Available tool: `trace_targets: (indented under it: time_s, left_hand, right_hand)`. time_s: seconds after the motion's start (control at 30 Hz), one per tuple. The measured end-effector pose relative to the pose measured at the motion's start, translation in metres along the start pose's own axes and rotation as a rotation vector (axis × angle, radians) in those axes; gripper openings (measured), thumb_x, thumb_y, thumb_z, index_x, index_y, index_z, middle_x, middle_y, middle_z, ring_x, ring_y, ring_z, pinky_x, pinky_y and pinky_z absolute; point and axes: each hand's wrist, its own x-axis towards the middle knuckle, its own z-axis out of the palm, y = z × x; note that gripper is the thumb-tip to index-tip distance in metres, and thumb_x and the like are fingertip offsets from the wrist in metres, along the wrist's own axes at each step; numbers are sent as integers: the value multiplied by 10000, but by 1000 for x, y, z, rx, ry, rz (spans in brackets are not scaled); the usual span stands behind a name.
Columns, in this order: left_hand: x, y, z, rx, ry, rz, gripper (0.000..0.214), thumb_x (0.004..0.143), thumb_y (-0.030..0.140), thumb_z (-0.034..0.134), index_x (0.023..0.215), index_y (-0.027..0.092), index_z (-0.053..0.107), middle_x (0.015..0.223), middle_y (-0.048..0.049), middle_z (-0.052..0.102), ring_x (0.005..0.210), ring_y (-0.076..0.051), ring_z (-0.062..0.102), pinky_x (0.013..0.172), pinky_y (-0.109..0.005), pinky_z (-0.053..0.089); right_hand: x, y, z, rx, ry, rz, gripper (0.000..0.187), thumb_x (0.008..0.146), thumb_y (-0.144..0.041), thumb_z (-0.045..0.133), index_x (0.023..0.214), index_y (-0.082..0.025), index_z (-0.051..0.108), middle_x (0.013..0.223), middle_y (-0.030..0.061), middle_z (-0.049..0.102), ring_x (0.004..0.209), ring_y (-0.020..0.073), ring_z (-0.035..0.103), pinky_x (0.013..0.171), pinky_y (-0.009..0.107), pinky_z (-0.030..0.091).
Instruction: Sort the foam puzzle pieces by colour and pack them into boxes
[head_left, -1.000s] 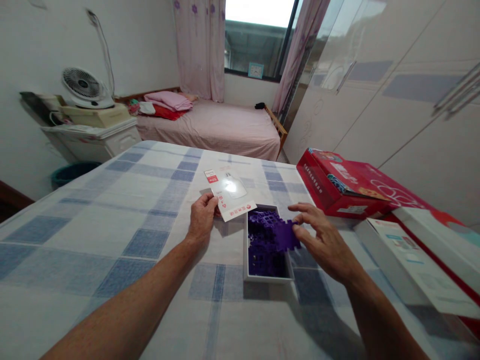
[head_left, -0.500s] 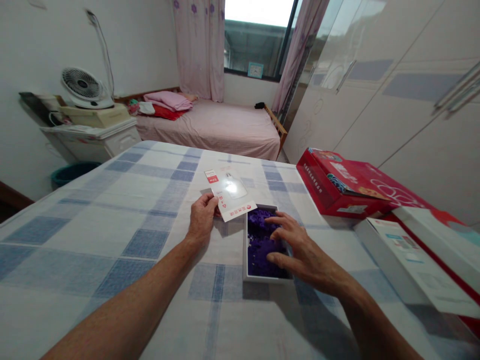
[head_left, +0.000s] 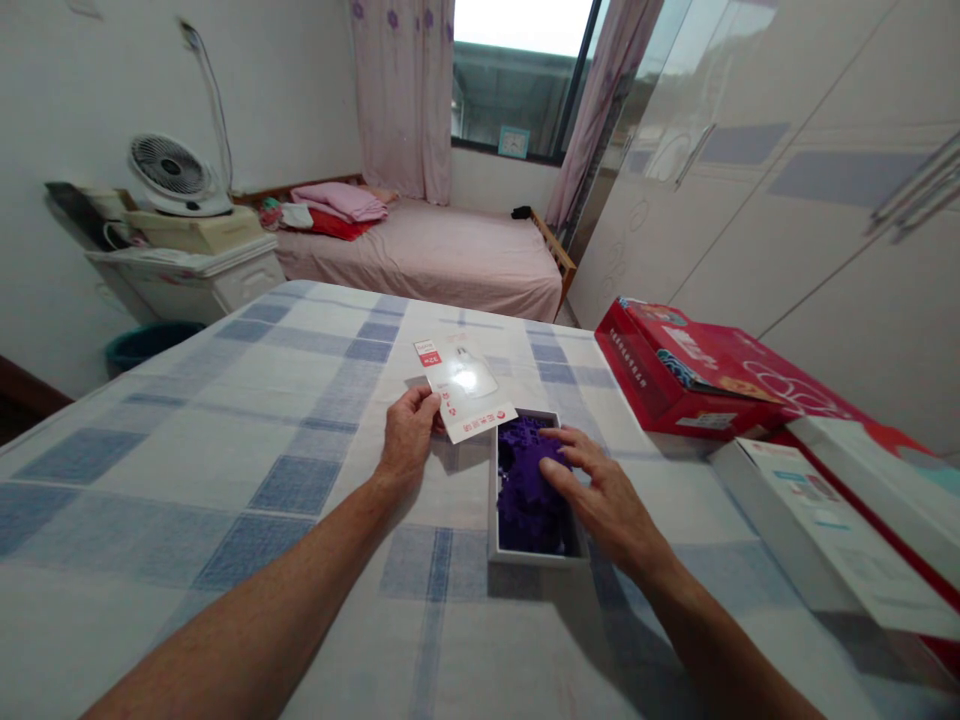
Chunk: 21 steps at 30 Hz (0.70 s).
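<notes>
My left hand (head_left: 411, 432) grips the lower left edge of a thin, glossy white card package (head_left: 469, 385) between thumb and fingers. The package carries red print and a light-bulb picture, and its near corner overlaps the far end of a small white open box (head_left: 493, 535). Inside that box lie jagged purple pieces (head_left: 529, 490), too blurred to name exactly. Over the box's right side, my right hand (head_left: 600, 490) has its thumb and fingers bent in around a clump of the purple pieces. Its fingertips are partly hidden.
A blue-and-white checked cloth (head_left: 300, 480) covers the table. To the right are a large red box (head_left: 675, 370) and a long white box (head_left: 817, 530). Beyond the table stand a bed (head_left: 450, 245), a fan (head_left: 176, 175) on a cabinet and a white wardrobe (head_left: 787, 220).
My right thumb has moved forward, closer to the other fingers. The purple pieces have shifted and bunched up beneath that hand. My left hand keeps its hold on the card package.
</notes>
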Motion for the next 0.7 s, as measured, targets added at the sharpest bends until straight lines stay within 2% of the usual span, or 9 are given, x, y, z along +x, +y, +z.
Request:
trace_targets:
  time_s: [0.1,0.17,0.23,0.37,0.47,0.53,0.6,0.7]
  left_hand:
    - [1,-1,0,-4,-9,-4,221,670,316,607,796,138,640,614,-4,617,510,-116,527,486,-219,417]
    - [1,-2,0,-8,-15,-11,228,675,318,604,811,139,641,627,-5,623,514,-120,533,491,-223,424]
    - [1,-3,-1,-7,-20,-11,223,675,317,605,806,140,641,628,-4,621,516,-121,535,494,-226,427]
    - [2,-4,-1,2,-16,-8,212,680,309,604,803,139,638,638,-6,623,521,-122,539,496,-227,428]
    - [1,-3,-1,10,-16,-7,214,686,309,599,807,137,640,634,-6,621,518,-119,535,497,-225,426]
    - [1,-3,-1,13,-19,-6,222,687,314,598,811,135,641,630,-7,621,519,-120,535,494,-223,423]
    - [0,-2,0,11,-23,-7,230,687,319,597,815,132,639,636,-10,626,524,-121,537,496,-222,426]
    - [1,-2,0,5,-28,-8,238,688,324,593,817,130,637,647,-12,631,525,-121,537,504,-227,434]
  right_hand:
    - [0,0,1,-82,42,-18,266,865,-378,472,739,-222,647,1206,57,582,1251,222,413,1091,455,257]
    - [2,-1,-3,-113,101,-26,276,874,-374,455,733,-221,637,1200,64,577,1216,223,445,1076,466,278]
    - [2,-3,-9,-157,108,-51,258,867,-399,476,777,-225,643,1226,68,560,1241,241,424,1072,492,277]
    - [-4,-7,-9,-313,-107,-134,293,797,-466,594,993,-256,646,1370,61,460,1373,291,233,1080,566,228]
    - [-10,-5,-3,-391,-257,-215,413,743,-471,657,1101,-270,617,1445,62,377,1394,306,182,1082,566,231]
    - [-12,-3,2,-429,-298,-260,454,728,-449,679,1141,-276,602,1463,65,354,1398,314,169,1086,566,225]
    - [-12,-1,5,-443,-286,-286,459,737,-428,678,1163,-279,591,1458,68,362,1394,316,184,1080,564,242]
    - [-8,1,4,-409,-161,-298,410,805,-414,611,1185,-265,571,1417,81,413,1373,293,249,1069,540,290]
